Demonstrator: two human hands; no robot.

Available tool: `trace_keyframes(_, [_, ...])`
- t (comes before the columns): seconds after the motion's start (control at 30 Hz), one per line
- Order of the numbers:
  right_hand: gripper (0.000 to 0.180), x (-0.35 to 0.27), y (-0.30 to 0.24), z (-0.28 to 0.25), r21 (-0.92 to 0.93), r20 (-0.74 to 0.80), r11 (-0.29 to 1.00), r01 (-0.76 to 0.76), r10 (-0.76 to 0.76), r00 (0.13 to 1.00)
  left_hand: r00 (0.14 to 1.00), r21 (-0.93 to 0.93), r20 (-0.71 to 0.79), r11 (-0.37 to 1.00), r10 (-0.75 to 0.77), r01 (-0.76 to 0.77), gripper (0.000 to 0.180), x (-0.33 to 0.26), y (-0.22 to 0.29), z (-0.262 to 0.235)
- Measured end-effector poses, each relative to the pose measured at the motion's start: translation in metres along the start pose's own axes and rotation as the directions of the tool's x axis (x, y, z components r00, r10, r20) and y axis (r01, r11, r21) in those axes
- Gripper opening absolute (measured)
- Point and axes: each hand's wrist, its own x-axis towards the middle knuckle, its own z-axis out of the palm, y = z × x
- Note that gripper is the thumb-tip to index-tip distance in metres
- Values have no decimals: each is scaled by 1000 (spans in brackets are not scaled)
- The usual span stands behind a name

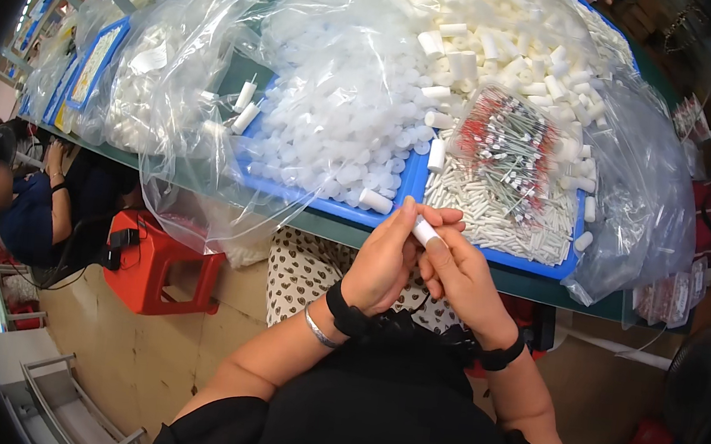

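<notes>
In front of my chest, both hands meet at a small white cylinder (425, 230), tilted between them. My right hand (468, 284) is closed on it with thumb and fingers. My left hand (384, 264) is closed too, its thumb and fingertips at the cylinder's upper end; what else those fingers hold is hidden. Just beyond the hands, a blue tray (576, 263) holds small thin white tubes (501, 236) and a bundle of metal pins with red ends (502, 146). Left of it, translucent round caps (331, 124) fill another blue tray (348, 212), where a white cylinder (375, 201) lies at the front edge.
Many loose white cylinders (495, 46) are heaped at the back right. Clear plastic bags (637, 182) drape over the green table (337, 229). A red stool (156, 262) stands on the floor at left, near a seated person (36, 206). A fan (699, 375) is at far right.
</notes>
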Motion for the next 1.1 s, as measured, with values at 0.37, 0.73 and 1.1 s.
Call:
trace_keyframes(0.37, [23,0,6,6,-523,-30,791,317,-390,921,995,-23,34,995,99,-98,39,-5,-6,6])
trace_keyframes(0.73, [40,-9,-16,6,-692,173,561,455,-482,859,922,-323,-143,864,359,-387,42,-3,69,-15])
trace_keyframes(1.1, [18,20,-55,-84,-981,130,20,191,-662,739,949,553,-12,793,315,-257,26,-16,74,-19])
